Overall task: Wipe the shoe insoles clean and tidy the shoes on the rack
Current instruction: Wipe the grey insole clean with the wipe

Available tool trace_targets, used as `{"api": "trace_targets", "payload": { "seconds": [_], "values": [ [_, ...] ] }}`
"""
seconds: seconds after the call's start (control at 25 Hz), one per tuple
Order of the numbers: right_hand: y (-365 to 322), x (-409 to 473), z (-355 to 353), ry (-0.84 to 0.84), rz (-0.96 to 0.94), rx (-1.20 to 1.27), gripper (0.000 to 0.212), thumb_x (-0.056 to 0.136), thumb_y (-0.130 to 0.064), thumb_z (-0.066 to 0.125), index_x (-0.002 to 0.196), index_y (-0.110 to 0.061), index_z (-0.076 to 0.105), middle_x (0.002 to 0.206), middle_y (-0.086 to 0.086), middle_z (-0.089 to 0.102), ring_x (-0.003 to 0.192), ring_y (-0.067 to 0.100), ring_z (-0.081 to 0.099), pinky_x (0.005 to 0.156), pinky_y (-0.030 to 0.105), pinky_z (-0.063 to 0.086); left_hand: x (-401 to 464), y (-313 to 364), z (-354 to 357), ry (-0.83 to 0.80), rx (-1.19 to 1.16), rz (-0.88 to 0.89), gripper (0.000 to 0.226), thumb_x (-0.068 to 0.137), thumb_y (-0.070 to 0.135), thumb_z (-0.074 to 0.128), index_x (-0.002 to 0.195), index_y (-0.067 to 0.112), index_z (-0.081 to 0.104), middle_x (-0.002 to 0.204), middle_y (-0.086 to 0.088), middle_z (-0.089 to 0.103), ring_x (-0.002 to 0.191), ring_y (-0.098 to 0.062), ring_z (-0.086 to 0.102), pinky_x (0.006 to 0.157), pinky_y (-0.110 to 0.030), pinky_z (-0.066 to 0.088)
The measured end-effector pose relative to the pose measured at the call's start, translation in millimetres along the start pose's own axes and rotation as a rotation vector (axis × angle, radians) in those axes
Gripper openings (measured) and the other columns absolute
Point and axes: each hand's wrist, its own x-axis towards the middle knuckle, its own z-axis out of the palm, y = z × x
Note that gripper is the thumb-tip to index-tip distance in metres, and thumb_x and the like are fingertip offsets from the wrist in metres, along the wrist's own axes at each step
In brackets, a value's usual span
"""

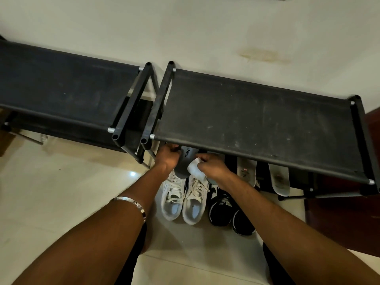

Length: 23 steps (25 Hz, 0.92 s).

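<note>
My left hand (167,157) grips the upper end of a grey insole (185,163) just under the front edge of the right shoe rack (257,120). My right hand (209,164) holds a white cloth (195,168) against that insole. Below them a pair of white sneakers (185,198) stands on the floor, and a pair of black sneakers (228,206) sits to their right. Two pale insoles (246,171) (279,179) lean on the rack's lower shelf, further right.
A second black rack (61,87) stands to the left, its frame almost touching the right one. Both stand against a pale wall (205,27). The floor (72,182) is glossy light tile. A dark red-brown panel (349,212) is at the right.
</note>
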Motion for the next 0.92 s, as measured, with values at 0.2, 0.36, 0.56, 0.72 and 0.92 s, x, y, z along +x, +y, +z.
{"api": "trace_targets", "payload": {
  "seconds": [0.2,0.36,0.56,0.72,0.92],
  "values": [
    [1.9,18.9,15.1,0.010,0.045,0.057,0.032,0.089,-0.004,0.051,0.115,-0.014,0.067,0.105,0.006,0.065,0.100,0.023,0.064,0.077,0.031,0.052,14.3,-9.5,0.9,-0.056,-0.031,0.002,0.016,0.092,0.004,0.056,0.103,0.015,0.062,0.112,-0.013,0.068,0.102,-0.028,0.063,0.091,-0.045,0.053],
    [7.8,24.5,15.6,0.053,0.171,0.206,0.031,0.084,-0.001,0.054,0.110,-0.011,0.068,0.109,0.012,0.068,0.100,0.028,0.065,0.076,0.033,0.053,14.3,-11.9,-0.2,-0.095,-0.109,-0.027,0.020,0.090,-0.002,0.058,0.107,0.005,0.066,0.106,-0.009,0.069,0.094,-0.021,0.060,0.074,-0.028,0.045],
    [6.7,-2.3,5.4,0.002,0.137,0.307,0.035,0.086,0.006,0.049,0.105,-0.014,0.070,0.089,0.007,0.069,0.081,0.019,0.065,0.058,0.024,0.049,-7.0,-6.0,-12.3,-0.283,-0.268,-0.164,0.029,0.094,-0.003,0.055,0.119,0.008,0.065,0.108,-0.009,0.069,0.095,-0.022,0.062,0.073,-0.029,0.050],
    [2.3,-38.2,-11.7,-0.090,0.071,0.303,0.039,0.088,0.009,0.046,0.110,-0.012,0.070,0.095,0.009,0.070,0.076,0.015,0.063,0.056,0.021,0.050,-49.6,2.1,-28.6,-0.466,-0.246,-0.181,0.023,0.093,-0.004,0.055,0.108,0.011,0.062,0.097,-0.007,0.068,0.087,-0.021,0.064,0.072,-0.034,0.055],
    [5.0,-90.5,-24.9,-0.137,0.059,0.301,0.037,0.086,0.009,0.046,0.094,-0.011,0.076,0.089,0.010,0.072,0.079,0.020,0.064,0.067,0.029,0.051,-112.2,1.0,-41.0,-0.557,-0.245,-0.187,0.020,0.092,-0.002,0.056,0.104,0.013,0.059,0.097,-0.006,0.068,0.087,-0.020,0.066,0.074,-0.034,0.056]
  ]
}}
